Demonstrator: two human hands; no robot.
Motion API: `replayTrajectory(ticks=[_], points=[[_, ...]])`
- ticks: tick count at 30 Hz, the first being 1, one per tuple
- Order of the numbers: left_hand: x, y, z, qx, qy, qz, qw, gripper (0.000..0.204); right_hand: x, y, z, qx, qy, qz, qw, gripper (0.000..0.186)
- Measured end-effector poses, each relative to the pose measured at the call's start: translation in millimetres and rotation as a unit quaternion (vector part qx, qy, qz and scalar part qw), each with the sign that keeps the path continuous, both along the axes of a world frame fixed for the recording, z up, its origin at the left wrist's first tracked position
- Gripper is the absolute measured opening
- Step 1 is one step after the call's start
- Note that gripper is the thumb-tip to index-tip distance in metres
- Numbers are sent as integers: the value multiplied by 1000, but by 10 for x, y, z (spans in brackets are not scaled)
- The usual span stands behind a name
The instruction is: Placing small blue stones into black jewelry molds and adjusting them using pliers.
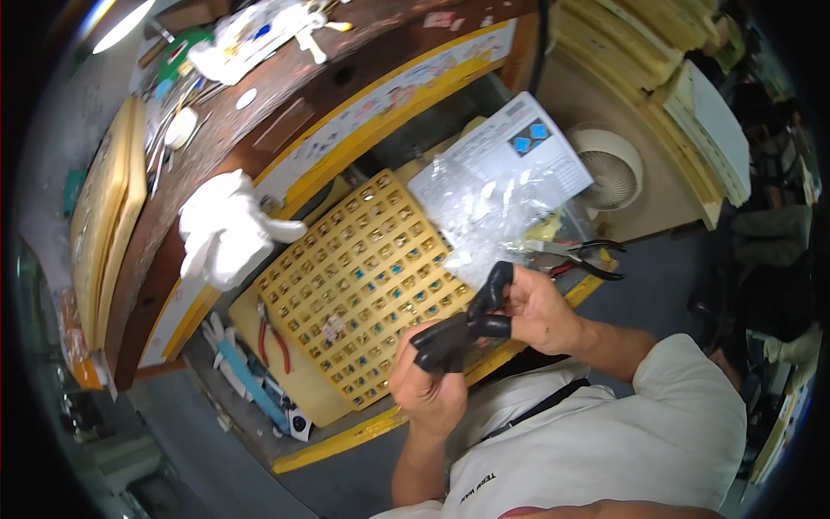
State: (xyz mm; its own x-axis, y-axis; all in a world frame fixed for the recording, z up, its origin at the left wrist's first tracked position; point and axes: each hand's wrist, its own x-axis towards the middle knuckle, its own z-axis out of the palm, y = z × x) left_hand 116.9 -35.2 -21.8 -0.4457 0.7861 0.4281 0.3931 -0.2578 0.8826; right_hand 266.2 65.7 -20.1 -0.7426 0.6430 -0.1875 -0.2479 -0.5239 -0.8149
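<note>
Black finger covers sit on the fingertips of both my hands, which meet over the near right edge of a yellow gridded tray. Thumb and fingers of my left hand are pinched together. My right hand is closed too, its covered fingertips against those of the left. Whatever lies between them is hidden. The gridded tray has rows of square pockets with small gold-coloured pieces, some with blue parts. A small pale tag rests on it. Red-handled pliers lie beside the tray at the left.
Clear plastic bags and a printed white sheet lie beyond the tray. More pliers are right of my hands. A white glove hangs at the bench edge. A round fan stands at the far right; blue-handled tools lie left.
</note>
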Motion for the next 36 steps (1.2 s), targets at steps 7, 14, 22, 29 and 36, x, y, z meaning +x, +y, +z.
replayTrajectory(ticks=[7,14,22,29,36], points=[[-566,-183,90,-37,97,71,992,40,-7,-21,-11,80,-33,-9,996,19],[-1595,-262,37,-220,160,175,946,36,29,-48,-93,70,-24,23,997,18],[-1648,-214,-24,-251,279,160,913,27,40,-45,-83,67,-53,34,996,19],[-1803,-337,-118,-206,285,164,922,16,110,-45,47,104,-78,1,992,19],[-1814,-302,-34,-344,300,174,873,36,360,426,402,431,-275,-116,851,19]])
